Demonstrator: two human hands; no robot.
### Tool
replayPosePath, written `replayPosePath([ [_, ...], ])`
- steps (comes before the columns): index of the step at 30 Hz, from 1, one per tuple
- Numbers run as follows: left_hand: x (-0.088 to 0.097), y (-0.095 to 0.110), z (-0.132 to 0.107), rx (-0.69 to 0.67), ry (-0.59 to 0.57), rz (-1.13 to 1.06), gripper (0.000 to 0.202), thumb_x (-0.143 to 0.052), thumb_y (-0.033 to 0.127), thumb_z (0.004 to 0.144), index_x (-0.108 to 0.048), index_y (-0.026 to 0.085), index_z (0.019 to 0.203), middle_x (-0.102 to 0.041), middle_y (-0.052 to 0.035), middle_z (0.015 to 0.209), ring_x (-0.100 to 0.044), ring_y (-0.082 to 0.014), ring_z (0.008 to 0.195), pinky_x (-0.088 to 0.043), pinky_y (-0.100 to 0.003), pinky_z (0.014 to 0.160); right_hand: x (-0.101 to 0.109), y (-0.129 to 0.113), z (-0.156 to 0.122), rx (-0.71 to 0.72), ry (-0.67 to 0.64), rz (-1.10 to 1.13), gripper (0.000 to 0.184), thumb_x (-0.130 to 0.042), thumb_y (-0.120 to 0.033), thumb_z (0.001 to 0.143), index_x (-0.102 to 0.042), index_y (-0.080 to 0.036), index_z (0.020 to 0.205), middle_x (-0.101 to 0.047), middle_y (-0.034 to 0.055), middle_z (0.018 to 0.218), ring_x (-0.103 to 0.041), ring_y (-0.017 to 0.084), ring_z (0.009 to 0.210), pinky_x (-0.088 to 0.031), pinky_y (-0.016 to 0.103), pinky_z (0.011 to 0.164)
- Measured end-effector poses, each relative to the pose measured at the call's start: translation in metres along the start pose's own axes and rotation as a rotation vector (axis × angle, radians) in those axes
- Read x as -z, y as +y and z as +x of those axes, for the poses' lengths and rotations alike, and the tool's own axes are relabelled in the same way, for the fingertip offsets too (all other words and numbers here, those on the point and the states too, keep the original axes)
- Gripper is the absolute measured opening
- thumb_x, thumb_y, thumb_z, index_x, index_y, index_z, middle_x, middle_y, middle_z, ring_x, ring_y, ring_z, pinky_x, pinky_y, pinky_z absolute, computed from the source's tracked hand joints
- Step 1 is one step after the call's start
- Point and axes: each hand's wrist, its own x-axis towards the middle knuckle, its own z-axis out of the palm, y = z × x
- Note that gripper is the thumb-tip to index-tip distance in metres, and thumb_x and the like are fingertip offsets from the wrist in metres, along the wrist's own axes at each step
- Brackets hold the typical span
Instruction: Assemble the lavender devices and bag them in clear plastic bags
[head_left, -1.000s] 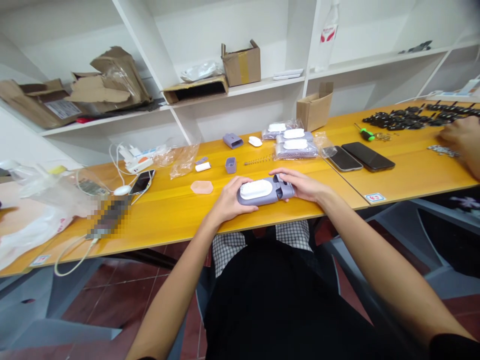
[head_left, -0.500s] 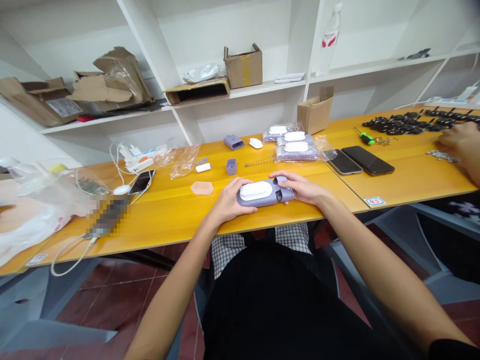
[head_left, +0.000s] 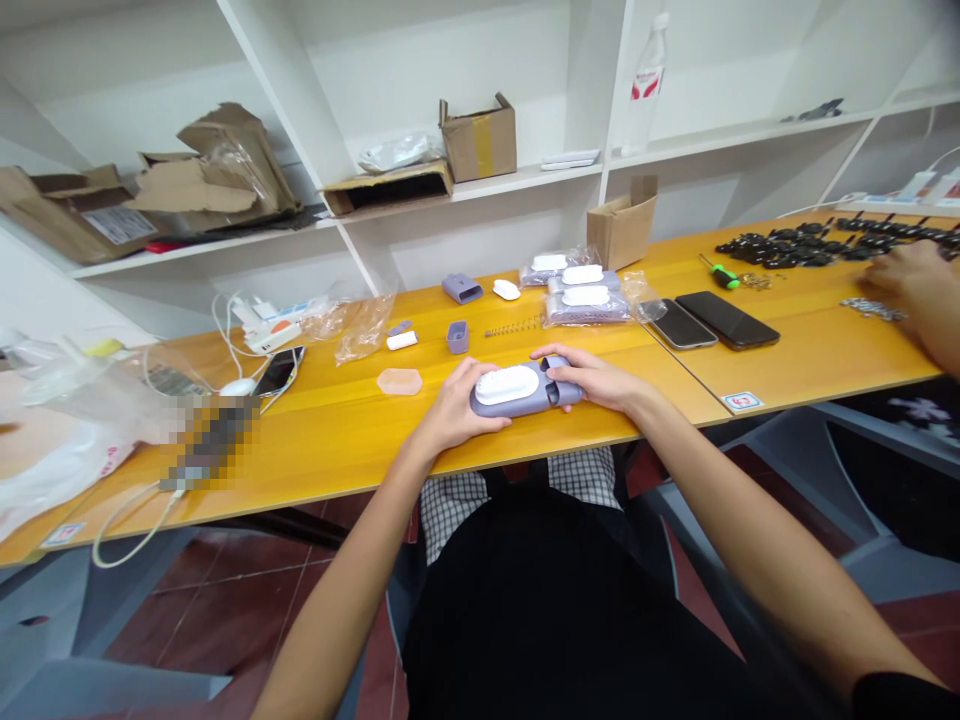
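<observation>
Near the table's front edge, my left hand [head_left: 459,405] wraps round the left end of a grey-purple brush body with a white oval bristled head [head_left: 508,384]. On the right end, my right hand [head_left: 592,378] grips a grey-purple end piece with dark openings [head_left: 559,388], its fingers over the top. The underside of the body is hidden. Just beyond my hands lie a coil spring [head_left: 514,327], a small grey-purple cup [head_left: 457,337], a hollow grey-purple cover [head_left: 462,289] and a white oval part [head_left: 506,289]. A translucent pinkish plate [head_left: 400,381] is left of my left hand.
Several bagged units with white heads [head_left: 586,302] sit at the back. Two phones [head_left: 727,318] and a green-handled screwdriver [head_left: 724,276] are on the right, where another person's hand [head_left: 911,285] is among small parts. A power strip [head_left: 274,333] with cables stands left.
The camera view has shifted slightly. Both hands keep their hold on the brush, with little visible change in its pose.
</observation>
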Motion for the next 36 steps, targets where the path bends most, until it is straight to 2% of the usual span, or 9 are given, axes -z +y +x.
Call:
replayPosePath([
  [13, 0.0, -0.002, -0.001, 0.003, -0.001, 0.017, 0.069, -0.093, 0.034, 0.069, -0.057, 0.027, 0.128, -0.058, -0.0049, 0.117, -0.061, -0.0298, 0.112, -0.054, -0.05, 0.1, 0.002, 0.004, -0.001, 0.015, -0.003, 0.007, 0.038, -0.074, -0.032, 0.091, -0.064, -0.03, 0.127, -0.059, 0.0017, 0.096, -0.061, 0.014, 0.069, -0.061, 0.028, 0.052],
  [23, -0.004, 0.001, 0.001, -0.006, 0.002, 0.024, 0.068, -0.091, 0.032, 0.07, -0.057, 0.026, 0.128, -0.056, -0.0052, 0.116, -0.061, -0.029, 0.109, -0.055, -0.048, 0.099, -0.004, 0.0, -0.002, 0.039, 0.059, -0.158, 0.028, -0.067, -0.03, 0.093, -0.066, -0.029, 0.121, -0.059, 0.0032, 0.095, -0.059, 0.015, 0.069, -0.058, 0.026, 0.049],
  [27, -0.006, 0.001, 0.001, -0.015, 0.001, 0.039, 0.067, -0.09, 0.032, 0.069, -0.057, 0.026, 0.127, -0.054, -0.005, 0.114, -0.061, -0.0283, 0.106, -0.055, -0.046, 0.096, -0.008, 0.0, 0.001, 0.046, 0.059, -0.264, 0.024, -0.066, -0.027, 0.093, -0.065, -0.03, 0.117, -0.061, 0.0049, 0.098, -0.056, 0.015, 0.066, -0.054, 0.026, 0.044],
  [32, -0.008, 0.005, 0.001, -0.01, 0.011, 0.046, 0.067, -0.09, 0.03, 0.069, -0.057, 0.025, 0.127, -0.054, -0.0055, 0.115, -0.06, -0.0285, 0.106, -0.055, -0.047, 0.097, -0.01, 0.001, 0.002, 0.039, 0.087, -0.287, 0.023, -0.064, -0.028, 0.094, -0.065, -0.03, 0.117, -0.061, 0.0057, 0.099, -0.056, 0.016, 0.069, -0.053, 0.025, 0.044],
  [36, -0.008, 0.007, 0.001, -0.006, 0.008, 0.043, 0.067, -0.09, 0.03, 0.069, -0.057, 0.024, 0.127, -0.055, -0.0061, 0.116, -0.061, -0.0289, 0.107, -0.055, -0.047, 0.098, -0.015, 0.0, 0.002, 0.023, 0.138, -0.289, 0.021, -0.061, -0.038, 0.098, -0.066, -0.028, 0.116, -0.06, 0.0066, 0.102, -0.056, 0.016, 0.07, -0.052, 0.024, 0.042],
])
